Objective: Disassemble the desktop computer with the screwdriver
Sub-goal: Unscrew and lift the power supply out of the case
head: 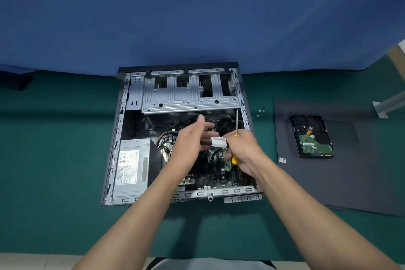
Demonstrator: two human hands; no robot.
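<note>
Gripping screwdriver [236, 123] in right hand [243, 149] | shaft upright, tip toward drive cage [188, 94] | left hand [190, 138] fingers straight, touching white tag [218, 141]

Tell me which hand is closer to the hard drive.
Right. The right hand, gripping the screwdriver, sits left of the hard drive; the left hand lies farther left.

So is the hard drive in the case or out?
Out: the hard drive lies board side up on the dark panel, right of the open case.
</note>
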